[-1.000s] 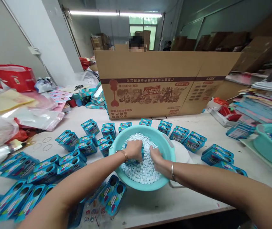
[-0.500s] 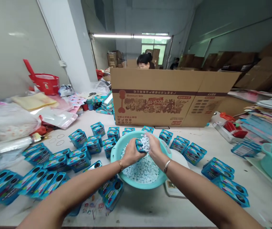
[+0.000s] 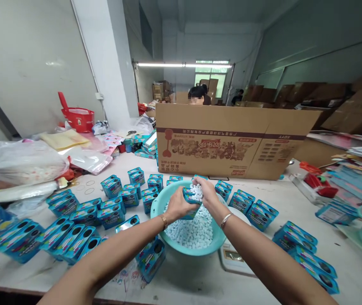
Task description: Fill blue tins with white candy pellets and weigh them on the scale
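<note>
Left hand: the left hand (image 3: pixel 178 204) has its fingers wrapped round a blue printed box (image 3: pixel 190 214), gripping it.
Right hand: the right hand (image 3: pixel 207 193) is cupped at the box's upper side, its fingers curled against white pellets (image 3: pixel 196 191).
Held box: tilted above the bowl, pellets heaped at its opening – how full it is inside cannot be told.
Bowl: a turquoise plastic bowl (image 3: pixel 191 250) with more white pellets in it, directly under both hands.
Scale: a white kitchen scale (image 3: pixel 233 257), just beside the bowl and partly covered by the right forearm.
Surface: a pale surface (image 3: pixel 196 284) carrying the bowl, the scale and many similar boxes – standing boxes (image 3: pixel 111 216) to the left, others (image 3: pixel 263 214) to the right.
Behind: a large cardboard carton (image 3: pixel 219 123) stands across the far side; a co-worker's head (image 3: pixel 196 92) shows above its top edge.
</note>
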Tool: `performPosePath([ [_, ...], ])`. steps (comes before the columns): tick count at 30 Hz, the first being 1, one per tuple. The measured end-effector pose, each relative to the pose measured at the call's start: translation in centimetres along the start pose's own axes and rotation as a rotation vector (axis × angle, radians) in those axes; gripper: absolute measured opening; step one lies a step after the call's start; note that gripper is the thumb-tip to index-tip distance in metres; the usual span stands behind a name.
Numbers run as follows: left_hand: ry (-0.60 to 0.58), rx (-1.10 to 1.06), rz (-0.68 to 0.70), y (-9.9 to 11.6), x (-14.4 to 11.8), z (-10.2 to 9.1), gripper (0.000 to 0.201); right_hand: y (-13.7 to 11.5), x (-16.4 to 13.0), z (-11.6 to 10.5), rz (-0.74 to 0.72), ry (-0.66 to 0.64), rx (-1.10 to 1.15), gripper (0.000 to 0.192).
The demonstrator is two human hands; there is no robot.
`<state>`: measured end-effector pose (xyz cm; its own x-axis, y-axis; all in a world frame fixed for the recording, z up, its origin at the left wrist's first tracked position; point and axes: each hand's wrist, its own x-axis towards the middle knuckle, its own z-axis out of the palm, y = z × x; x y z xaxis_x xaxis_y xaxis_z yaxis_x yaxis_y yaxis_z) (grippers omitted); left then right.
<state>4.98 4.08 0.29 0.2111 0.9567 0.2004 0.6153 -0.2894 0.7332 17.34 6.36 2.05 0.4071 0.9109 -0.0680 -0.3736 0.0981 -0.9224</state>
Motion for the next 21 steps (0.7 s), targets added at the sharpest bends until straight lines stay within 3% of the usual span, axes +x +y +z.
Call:
performPosePath([
  [13,-0.082,-0.012,-0.022,-0.8,-0.1,-0.2,0.055,-0.5,-2.1,0.7,0.025,-0.157,0.042,0.019],
  [17,-0.100,-0.057,0.045,-1.4,-0.4,-2.1,0.061,-1.4,-1.9,-1.3,0.072,-0.168,-0.009,0.025],
  [21,-0.204,-0.167,0.158,-2.7,-0.8,-4.3,0.075,-0.6,-0.3,-4.6,0.043,-0.118,-0.394,0.031],
])
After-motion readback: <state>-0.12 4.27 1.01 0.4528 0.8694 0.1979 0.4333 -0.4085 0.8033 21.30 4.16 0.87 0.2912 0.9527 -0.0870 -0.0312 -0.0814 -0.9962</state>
